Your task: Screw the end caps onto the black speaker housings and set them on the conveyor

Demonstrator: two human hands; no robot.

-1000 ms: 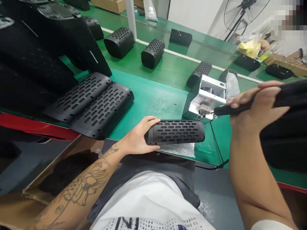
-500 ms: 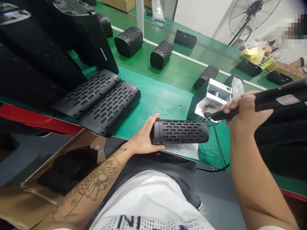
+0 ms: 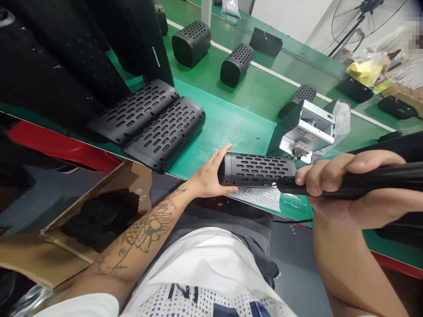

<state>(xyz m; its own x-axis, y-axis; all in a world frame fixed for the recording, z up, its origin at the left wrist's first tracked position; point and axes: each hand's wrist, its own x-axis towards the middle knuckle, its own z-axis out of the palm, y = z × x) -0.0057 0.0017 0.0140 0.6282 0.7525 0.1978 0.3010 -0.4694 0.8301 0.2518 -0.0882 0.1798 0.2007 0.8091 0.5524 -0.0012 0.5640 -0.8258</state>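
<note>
My left hand (image 3: 209,176) grips the left end of a black slotted speaker housing (image 3: 256,169), thumb at its near side and fingers at its far side. The housing lies on its side near the bench's front edge. My right hand (image 3: 350,189) is wrapped around a black electric screwdriver (image 3: 393,176), held almost level. Its tip points left, at the near edge of the housing, with a small shiny spot there; whether it touches cannot be seen. Just behind stands a silver and black screw feeder (image 3: 310,127).
Two slotted housings (image 3: 168,132) lie side by side at left, by tall black cases (image 3: 132,39). More housings (image 3: 236,66) stand on the green surface behind. Bubble wrap (image 3: 261,198) lies under the held housing. An open cardboard box (image 3: 62,220) with black parts is below left.
My right hand has brought the screwdriver from the screw feeder down and left to the housing's near edge. My left hand keeps its grip. The view has shifted slightly.
</note>
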